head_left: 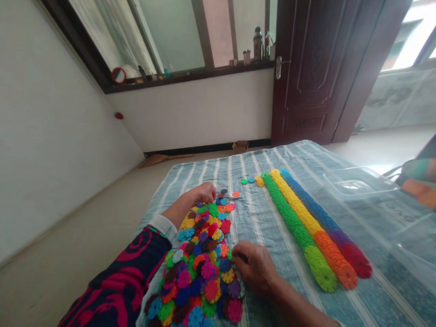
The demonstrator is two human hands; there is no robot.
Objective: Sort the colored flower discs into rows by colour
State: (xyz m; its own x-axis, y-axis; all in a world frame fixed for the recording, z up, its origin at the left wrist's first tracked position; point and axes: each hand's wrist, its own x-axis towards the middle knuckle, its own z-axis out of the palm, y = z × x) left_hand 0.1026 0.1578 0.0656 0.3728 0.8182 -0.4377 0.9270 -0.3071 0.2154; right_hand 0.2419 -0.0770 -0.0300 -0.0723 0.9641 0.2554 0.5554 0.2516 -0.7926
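Observation:
A heap of flower-shaped plastic discs (200, 268) in many colours lies on a striped cloth (255, 218). At the heap's far end is my left hand (206, 192), its fingers closed; whatever they hold is hidden. Beside the heap's right edge, my right hand (254, 263) is curled, fingertips near the discs, and I cannot make out anything in it. To the right lie three long rows of overlapping discs: one green (289, 213), one yellow turning orange (299, 209), one blue turning purple and red (313, 213). A loose orange disc (236, 194) sits beyond the heap.
A clear plastic container (361, 184) stands right of the rows, with another clear one (418, 240) nearer. Small green and blue discs (244, 181) lie near the rows' far end. A broom (160, 159) and cardboard box (240, 146) are on the floor beyond.

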